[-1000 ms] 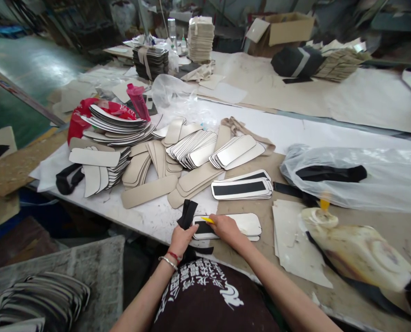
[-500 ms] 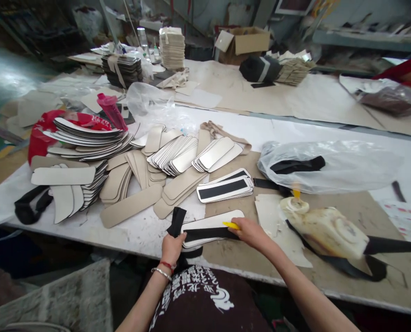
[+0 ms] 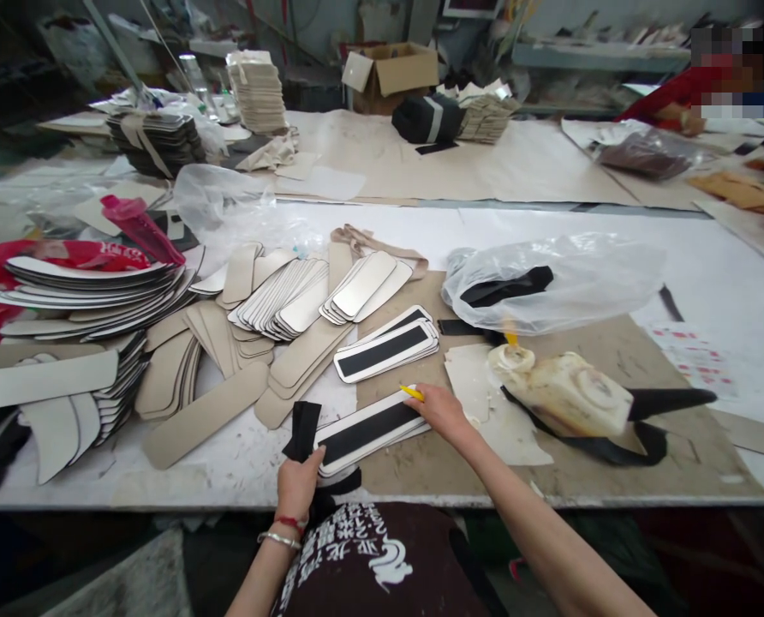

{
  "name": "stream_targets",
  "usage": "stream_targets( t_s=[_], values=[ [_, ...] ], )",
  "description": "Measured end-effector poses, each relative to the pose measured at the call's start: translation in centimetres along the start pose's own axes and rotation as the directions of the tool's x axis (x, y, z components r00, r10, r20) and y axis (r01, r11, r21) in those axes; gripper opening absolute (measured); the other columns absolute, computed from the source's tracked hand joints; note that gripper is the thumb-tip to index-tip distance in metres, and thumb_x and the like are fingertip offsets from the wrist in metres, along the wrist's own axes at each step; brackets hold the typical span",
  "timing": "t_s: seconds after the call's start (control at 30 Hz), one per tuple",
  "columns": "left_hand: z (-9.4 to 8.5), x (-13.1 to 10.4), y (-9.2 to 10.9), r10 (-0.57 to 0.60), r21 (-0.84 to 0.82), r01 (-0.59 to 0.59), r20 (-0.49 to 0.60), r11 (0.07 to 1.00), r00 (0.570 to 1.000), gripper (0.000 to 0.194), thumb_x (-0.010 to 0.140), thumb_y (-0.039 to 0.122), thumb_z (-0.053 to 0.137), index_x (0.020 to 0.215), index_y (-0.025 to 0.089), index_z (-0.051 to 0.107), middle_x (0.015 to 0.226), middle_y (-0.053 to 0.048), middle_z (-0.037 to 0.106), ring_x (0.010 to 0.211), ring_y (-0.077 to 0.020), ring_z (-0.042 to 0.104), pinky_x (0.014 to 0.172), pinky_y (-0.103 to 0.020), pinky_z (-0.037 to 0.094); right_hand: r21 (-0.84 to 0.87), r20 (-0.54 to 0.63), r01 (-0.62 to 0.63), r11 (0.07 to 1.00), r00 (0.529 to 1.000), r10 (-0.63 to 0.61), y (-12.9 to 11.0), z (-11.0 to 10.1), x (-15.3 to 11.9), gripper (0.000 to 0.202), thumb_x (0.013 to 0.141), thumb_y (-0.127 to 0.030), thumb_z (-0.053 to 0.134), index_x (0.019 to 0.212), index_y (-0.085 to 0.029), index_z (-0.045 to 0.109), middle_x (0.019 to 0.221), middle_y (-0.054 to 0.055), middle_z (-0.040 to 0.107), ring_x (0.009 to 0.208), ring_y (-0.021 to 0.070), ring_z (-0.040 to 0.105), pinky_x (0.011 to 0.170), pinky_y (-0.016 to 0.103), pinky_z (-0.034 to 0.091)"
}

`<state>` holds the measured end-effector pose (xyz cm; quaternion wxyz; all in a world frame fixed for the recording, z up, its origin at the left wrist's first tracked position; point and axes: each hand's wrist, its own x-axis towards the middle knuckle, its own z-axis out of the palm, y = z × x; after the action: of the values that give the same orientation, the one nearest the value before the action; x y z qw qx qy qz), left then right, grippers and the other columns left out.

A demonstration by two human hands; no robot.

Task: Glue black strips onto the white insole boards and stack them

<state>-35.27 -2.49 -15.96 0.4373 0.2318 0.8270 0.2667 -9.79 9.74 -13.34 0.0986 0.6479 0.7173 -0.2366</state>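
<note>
A long white panel (image 3: 357, 417) with rounded ends lies near the table's front edge, a black fabric strip (image 3: 370, 431) running along its middle. My left hand (image 3: 297, 484) is closed at the panel's left end, thumb on top, with a folded black length of strip (image 3: 303, 428) sticking up beside it. At the right end, my right hand (image 3: 443, 411) grips a thin yellow tool (image 3: 412, 393) and rests on the strip; its lower fingers are partly hidden. Under this panel, the edge of another one shows. Just behind sits a small stack of panels with black strips (image 3: 385, 353).
Fanned piles of beige and white panels (image 3: 279, 300) cover the left. On the right are a clear plastic bag (image 3: 587, 283) with black material and a stained plastic container (image 3: 568, 394) with a yellow stick (image 3: 510, 332). A cardboard box (image 3: 404, 73) stands behind.
The black strip, earlier along the panel's lower edge, now lies along its middle. My right hand has shifted towards the panel's right end. The whole view has turned to the right.
</note>
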Motion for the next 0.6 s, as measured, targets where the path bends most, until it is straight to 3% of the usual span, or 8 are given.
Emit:
stream_targets(
  t_s=[0.6],
  values=[
    [0.2,-0.5,0.6,-0.040,-0.023,0.039,-0.041,0.999,0.998,0.036,0.062,0.046,0.065,0.047,0.015,0.054,0.039,-0.002,0.052,0.044,-0.0157,0.047,0.048,-0.028,0.037,0.045,0.028,0.023,0.999,0.999,-0.024,0.9,0.8,1.4,0.031,0.083,-0.046,0.047,0.090,-0.019,0.061,0.088,0.008,0.066,0.085,0.0209,0.060,0.067,0.026,0.036]
  ],
)
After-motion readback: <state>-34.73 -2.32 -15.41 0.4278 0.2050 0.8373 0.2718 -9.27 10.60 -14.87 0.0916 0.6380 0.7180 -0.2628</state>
